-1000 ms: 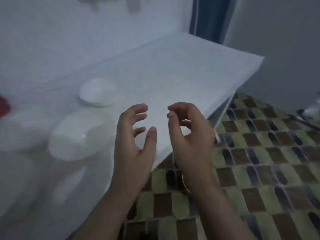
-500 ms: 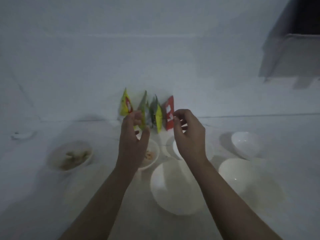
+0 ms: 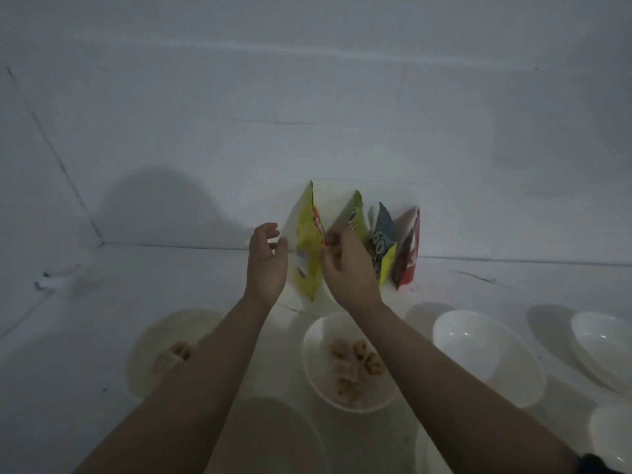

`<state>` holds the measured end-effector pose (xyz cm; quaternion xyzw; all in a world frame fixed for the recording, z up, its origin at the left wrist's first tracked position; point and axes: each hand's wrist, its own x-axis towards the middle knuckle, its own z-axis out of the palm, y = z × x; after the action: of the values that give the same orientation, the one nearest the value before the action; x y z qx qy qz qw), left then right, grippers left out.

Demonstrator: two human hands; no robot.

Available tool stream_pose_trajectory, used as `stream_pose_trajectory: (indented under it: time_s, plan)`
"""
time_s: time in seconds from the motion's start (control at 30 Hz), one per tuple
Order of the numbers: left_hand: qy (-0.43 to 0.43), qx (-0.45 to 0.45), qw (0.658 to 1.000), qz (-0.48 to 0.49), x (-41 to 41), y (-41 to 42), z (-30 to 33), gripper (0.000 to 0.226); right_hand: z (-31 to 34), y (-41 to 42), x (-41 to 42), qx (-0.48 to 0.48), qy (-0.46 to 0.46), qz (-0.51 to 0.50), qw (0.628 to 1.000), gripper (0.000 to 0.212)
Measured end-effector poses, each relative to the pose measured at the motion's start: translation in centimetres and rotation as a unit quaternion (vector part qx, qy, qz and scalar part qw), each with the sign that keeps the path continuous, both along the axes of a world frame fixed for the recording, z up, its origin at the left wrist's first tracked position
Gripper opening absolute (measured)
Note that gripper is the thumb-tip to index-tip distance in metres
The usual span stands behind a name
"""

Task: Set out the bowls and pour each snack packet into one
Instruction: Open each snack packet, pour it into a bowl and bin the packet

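Several snack packets lean upright against the wall: a yellow packet (image 3: 307, 258), a green packet (image 3: 352, 213), a dark blue packet (image 3: 381, 237) and a red packet (image 3: 408, 254). My right hand (image 3: 349, 268) has its fingers curled on the yellow packet's right edge and pinches it. Just left of that packet, my left hand (image 3: 266, 261) hovers with loosely curled fingers, holding nothing. In front stand white bowls. The centre bowl (image 3: 314, 340) and the left bowl (image 3: 150, 340), half hidden by my forearm, hold snack pieces. An empty bowl (image 3: 485, 354) stands to the right.
More empty white bowls stand at the far right (image 3: 605, 347), the bottom right (image 3: 612, 436) and near me at the bottom centre (image 3: 273, 436). The white wall rises right behind the packets, with a corner at the left. A small white object (image 3: 44, 282) lies far left.
The view swung from the table's edge and floor to the packets and bowls. Both hands reached forward, and my right hand now touches the yellow packet.
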<state>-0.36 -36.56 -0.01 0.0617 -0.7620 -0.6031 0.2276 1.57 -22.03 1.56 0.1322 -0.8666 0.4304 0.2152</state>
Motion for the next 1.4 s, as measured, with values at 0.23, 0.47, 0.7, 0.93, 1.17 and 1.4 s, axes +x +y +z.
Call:
stream_pose_trajectory:
  time_s: [0.23,0.47,0.7,0.93,1.17,1.4]
  plan:
    - [-0.081,0.040,0.993,-0.082,-7.5,-0.6,-3.0,0.025,-3.4,-2.5,-3.7,-0.017,-0.080,-0.011,0.997,0.059]
    - [-0.165,0.161,0.953,-0.195,-10.8,0.6,-6.2,0.053,-5.1,-2.9,-6.2,-0.090,-0.100,-0.020,0.991,0.049]
    - [-0.003,0.070,0.990,-0.124,-8.3,1.0,-2.0,0.040,-0.1,-2.1,-3.8,-0.246,-0.014,-0.003,0.969,0.032]
    - [0.097,0.090,0.982,-0.135,-1.2,6.4,5.0,0.022,6.1,2.4,2.9,-0.357,0.028,-0.013,0.934,0.008]
    - [0.098,0.092,0.961,-0.243,7.0,18.6,8.0,0.040,8.6,14.6,11.1,-0.339,0.095,-0.111,0.929,0.013]
    - [0.076,0.088,0.897,-0.427,15.1,32.8,8.5,0.061,9.3,28.2,20.6,-0.334,0.144,-0.223,0.904,0.024]
